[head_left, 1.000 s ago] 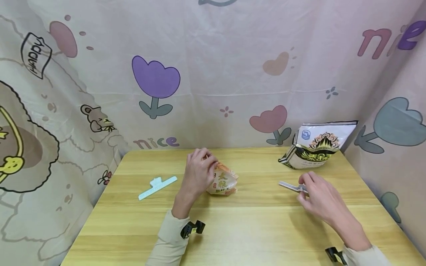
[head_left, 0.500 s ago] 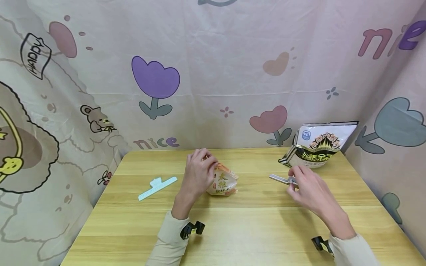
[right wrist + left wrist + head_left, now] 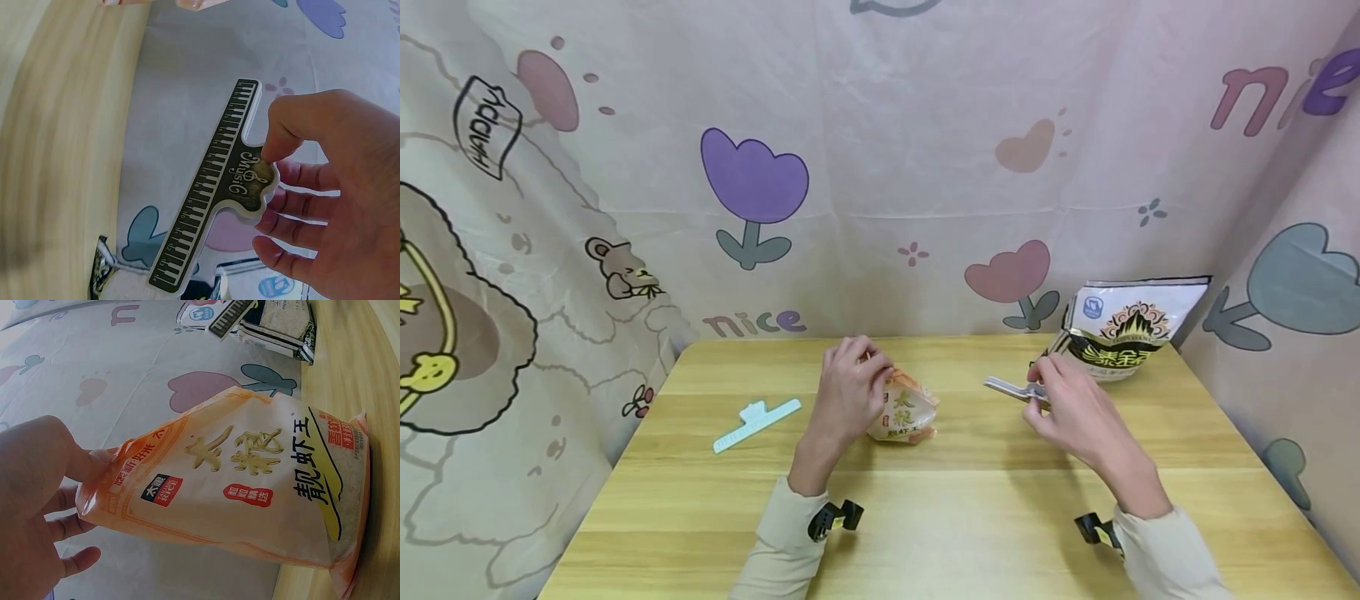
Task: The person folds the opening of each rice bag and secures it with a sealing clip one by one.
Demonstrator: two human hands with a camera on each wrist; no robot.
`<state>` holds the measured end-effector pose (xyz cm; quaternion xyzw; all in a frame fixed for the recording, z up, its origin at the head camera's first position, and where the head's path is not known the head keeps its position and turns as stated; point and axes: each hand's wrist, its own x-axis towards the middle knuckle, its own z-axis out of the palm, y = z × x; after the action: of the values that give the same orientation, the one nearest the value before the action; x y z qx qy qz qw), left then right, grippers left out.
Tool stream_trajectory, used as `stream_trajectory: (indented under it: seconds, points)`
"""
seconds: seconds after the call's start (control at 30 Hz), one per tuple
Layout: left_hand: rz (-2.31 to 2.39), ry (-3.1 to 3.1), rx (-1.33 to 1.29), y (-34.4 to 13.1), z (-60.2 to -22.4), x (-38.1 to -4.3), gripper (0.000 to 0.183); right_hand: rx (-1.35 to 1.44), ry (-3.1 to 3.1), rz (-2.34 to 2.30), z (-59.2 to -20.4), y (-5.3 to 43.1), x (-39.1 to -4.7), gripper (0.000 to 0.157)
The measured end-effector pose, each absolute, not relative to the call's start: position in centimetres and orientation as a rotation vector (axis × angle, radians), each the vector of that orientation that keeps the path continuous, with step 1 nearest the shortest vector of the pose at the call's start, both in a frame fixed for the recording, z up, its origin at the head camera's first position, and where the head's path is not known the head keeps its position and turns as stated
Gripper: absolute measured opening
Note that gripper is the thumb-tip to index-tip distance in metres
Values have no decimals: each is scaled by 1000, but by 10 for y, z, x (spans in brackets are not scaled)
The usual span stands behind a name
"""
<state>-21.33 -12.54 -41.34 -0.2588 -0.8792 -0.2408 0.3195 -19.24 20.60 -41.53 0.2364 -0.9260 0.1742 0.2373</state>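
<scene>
Black "Music" clip [image 3: 219,170], orange bag [image 3: 244,478] lettered 靓虾王

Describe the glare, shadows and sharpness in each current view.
Head: pale glare on the near part of the table, a soft shadow below the right hand; left wrist: dimmer, with the large print on the orange bag readable; right wrist: also dim, the clip crisp, the table grain soft.

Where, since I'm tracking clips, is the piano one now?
Right of centre in the head view, the piano clip is in the right hand, between the orange bag and the white bag.
</scene>
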Motion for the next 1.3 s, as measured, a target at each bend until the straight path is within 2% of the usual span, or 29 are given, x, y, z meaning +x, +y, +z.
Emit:
stream_trajectory:
  seconds: [1.3]
  points:
    - [-655,-2311,-682,-125,-415,-214,8,716,-2428,893,-415,155,-217,26]
